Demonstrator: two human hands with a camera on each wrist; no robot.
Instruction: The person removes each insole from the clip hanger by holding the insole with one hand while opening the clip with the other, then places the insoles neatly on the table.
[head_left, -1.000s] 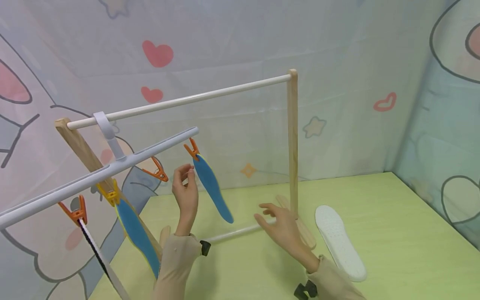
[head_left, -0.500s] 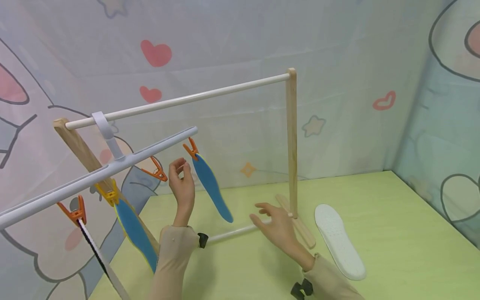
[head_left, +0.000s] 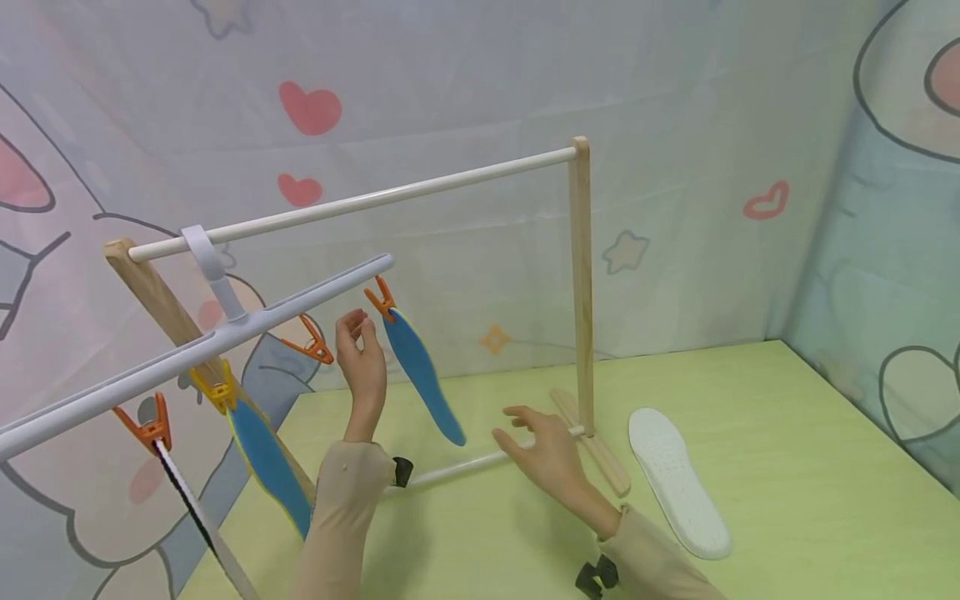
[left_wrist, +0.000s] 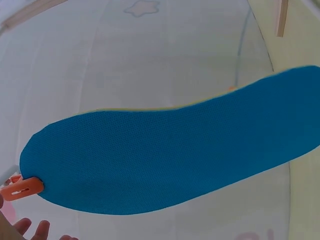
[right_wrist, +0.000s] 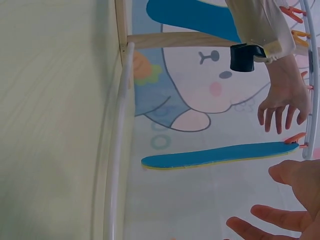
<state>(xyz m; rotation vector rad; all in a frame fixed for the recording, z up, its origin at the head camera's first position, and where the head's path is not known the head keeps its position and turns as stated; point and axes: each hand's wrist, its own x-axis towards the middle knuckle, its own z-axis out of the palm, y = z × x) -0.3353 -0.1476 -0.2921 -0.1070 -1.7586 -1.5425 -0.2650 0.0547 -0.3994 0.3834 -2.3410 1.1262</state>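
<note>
A blue insole with a yellow edge hangs from an orange clip at the right end of a pale hanger. Just left of it my left hand is raised, fingers loosely bent and holding nothing. An orange clip with nothing in it hangs beside that hand. My right hand hovers over the table, fingers spread and bare. In the left wrist view the blue insole fills the middle, gripped at one end by its clip. A white insole lies on the table at right.
The hanger hooks over the white top rod of a wooden rack. Farther left hang another blue insole from a yellow clip and a white, dark-edged strip from an orange clip.
My left hand has drawn slightly left and up, away from the hanging blue insole. My right hand has shifted a little left.
</note>
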